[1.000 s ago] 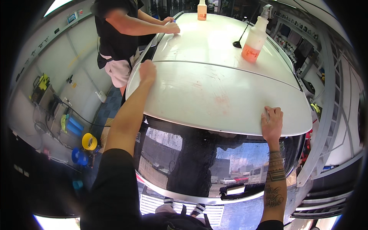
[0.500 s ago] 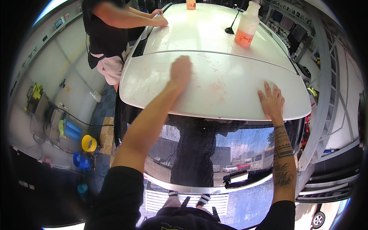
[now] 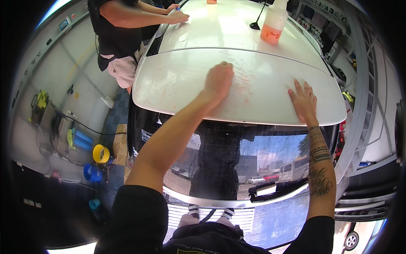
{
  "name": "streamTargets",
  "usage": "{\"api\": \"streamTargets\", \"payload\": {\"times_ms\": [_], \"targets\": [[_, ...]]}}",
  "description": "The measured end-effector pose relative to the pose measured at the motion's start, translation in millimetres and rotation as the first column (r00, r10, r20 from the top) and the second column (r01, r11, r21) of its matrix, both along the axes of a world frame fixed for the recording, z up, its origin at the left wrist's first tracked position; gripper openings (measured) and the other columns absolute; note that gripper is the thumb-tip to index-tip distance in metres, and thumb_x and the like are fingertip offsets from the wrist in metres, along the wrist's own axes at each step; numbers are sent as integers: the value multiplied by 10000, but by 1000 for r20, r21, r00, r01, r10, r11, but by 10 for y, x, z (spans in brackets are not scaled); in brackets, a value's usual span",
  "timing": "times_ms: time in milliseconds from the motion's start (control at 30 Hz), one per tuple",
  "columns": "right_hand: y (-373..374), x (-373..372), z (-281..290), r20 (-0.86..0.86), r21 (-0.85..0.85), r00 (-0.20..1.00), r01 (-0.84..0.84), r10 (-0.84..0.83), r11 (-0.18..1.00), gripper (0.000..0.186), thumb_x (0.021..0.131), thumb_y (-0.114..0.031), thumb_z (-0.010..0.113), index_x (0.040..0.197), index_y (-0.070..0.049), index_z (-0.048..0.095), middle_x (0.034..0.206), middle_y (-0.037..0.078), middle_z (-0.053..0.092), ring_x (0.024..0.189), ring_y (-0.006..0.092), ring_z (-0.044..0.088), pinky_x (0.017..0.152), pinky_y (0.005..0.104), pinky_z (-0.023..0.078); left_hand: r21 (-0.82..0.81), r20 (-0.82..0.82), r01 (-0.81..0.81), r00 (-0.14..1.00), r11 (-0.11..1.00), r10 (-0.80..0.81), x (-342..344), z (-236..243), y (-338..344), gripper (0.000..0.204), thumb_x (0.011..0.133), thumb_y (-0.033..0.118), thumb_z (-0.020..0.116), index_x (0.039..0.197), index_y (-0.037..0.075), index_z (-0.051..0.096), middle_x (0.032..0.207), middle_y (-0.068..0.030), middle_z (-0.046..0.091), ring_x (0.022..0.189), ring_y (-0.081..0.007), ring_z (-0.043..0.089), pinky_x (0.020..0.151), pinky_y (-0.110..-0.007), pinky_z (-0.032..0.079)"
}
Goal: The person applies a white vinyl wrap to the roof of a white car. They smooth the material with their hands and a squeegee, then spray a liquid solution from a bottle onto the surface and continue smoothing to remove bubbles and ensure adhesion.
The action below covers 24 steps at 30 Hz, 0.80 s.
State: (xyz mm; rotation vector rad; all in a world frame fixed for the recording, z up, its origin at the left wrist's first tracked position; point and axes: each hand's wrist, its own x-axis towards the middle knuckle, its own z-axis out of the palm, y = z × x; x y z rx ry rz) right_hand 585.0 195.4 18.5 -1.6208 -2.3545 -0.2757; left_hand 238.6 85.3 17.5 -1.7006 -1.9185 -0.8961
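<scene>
My left hand (image 3: 218, 84) presses on the white rear panel (image 3: 169, 80) of a car roof, fingers curled, back up; whatever may be under them is hidden. Pinkish streaks (image 3: 245, 86) mark the paint beside it. My right hand (image 3: 303, 101) rests flat on the same panel near its right side, fingers spread and holding nothing. Below the panel's edge is the dark rear window (image 3: 270, 152) with a wiper (image 3: 275, 188). A translucent spray bottle (image 3: 271, 29) of pink liquid stands on the roof beside a black antenna (image 3: 254, 25).
A co-worker (image 3: 118, 34) at the left leans with both hands on the roof edge, a small blue object at the fingers. A yellow bucket (image 3: 101, 153), blue bucket (image 3: 93, 172) and hose (image 3: 97, 130) lie by the left wall. Metal shelving (image 3: 355, 84) lines the right.
My left hand has moved from the panel's left edge rightward across to its middle. My right hand has shifted slightly forward and right, fingers more spread. The view has shifted.
</scene>
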Motion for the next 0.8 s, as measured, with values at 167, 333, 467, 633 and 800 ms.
{"api": "streamTargets", "payload": {"times_ms": [167, 333, 467, 633, 800], "targets": [[-63, -202, 65, -22, -36, 1000, 16, -17, 999, 656, 949, -626, 348, 1496, -266, 317, 1543, 198, 251, 1427, 399, 212, 1133, 575, 168, -253, 198, -268, 926, 930, 321, -836, 312, -373, 171, 899, 118, 520, 828, 31, 649, 919, -200, 676, 857, -282, 682, 739, -399, 551], [11, -46, 23, -23, 11, 1000, -11, 11, 1000, 656, 949, -624, 351, 1491, -256, 329, 1537, 200, 264, 1418, 410, 227, 1130, 580, 171, -12, 2, 124, 992, 992, -124, 280, 9, -44, 133, 859, 106, 532, 837, 19, 630, 888, -195, 655, 843, -339, 659, 743, -425, 539], [-2, -165, 38, -52, -6, 998, -32, 32, 999, 659, 948, -627, 350, 1491, -253, 329, 1534, 205, 266, 1421, 413, 220, 1131, 579, 168, -183, 269, -198, 932, 963, 242, -839, 240, -289, 151, 880, 107, 514, 843, 29, 638, 920, -189, 667, 837, -337, 666, 747, -416, 543], [-24, -138, 108, -31, -13, 999, 29, -29, 1000, 655, 947, -624, 355, 1487, -253, 338, 1533, 204, 269, 1427, 406, 209, 1137, 574, 165, -58, 75, -76, 994, 995, 80, -166, 12, -180, 159, 885, 114, 525, 804, 20, 625, 882, -198, 663, 808, -350, 667, 728, -432, 544], [24, -141, 63, -42, -18, 999, -15, 14, 1000, 669, 941, -634, 359, 1491, -253, 328, 1541, 196, 254, 1429, 405, 203, 1130, 585, 166, -59, 150, -140, 978, 988, 147, -596, 131, -349, 172, 902, 131, 550, 791, 20, 618, 838, -192, 660, 779, -319, 669, 686, -427, 541]]}}
